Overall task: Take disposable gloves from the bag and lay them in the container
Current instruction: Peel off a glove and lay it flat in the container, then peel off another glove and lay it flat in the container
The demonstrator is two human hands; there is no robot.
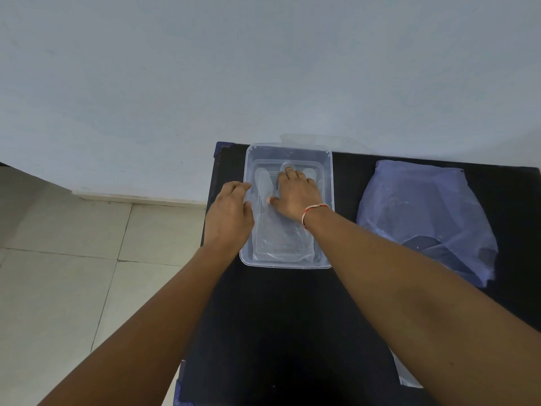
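A clear plastic container (pixel 288 149) stands on the black table (pixel 278 317) near its far edge. Thin transparent disposable gloves (pixel 279 238) lie flat inside it. My right hand (pixel 295 193) rests palm down on the gloves in the container, fingers spread. My left hand (pixel 231 212) sits at the container's left wall, its fingers curled over the rim and touching it. The bluish translucent bag (pixel 424 212) lies crumpled on the table to the right, apart from both hands.
A pale wall runs right behind the table. The table's left edge drops to a light tiled floor (pixel 73 273). A scrap of clear plastic (pixel 407 373) hangs at the table's right front edge, under my right forearm.
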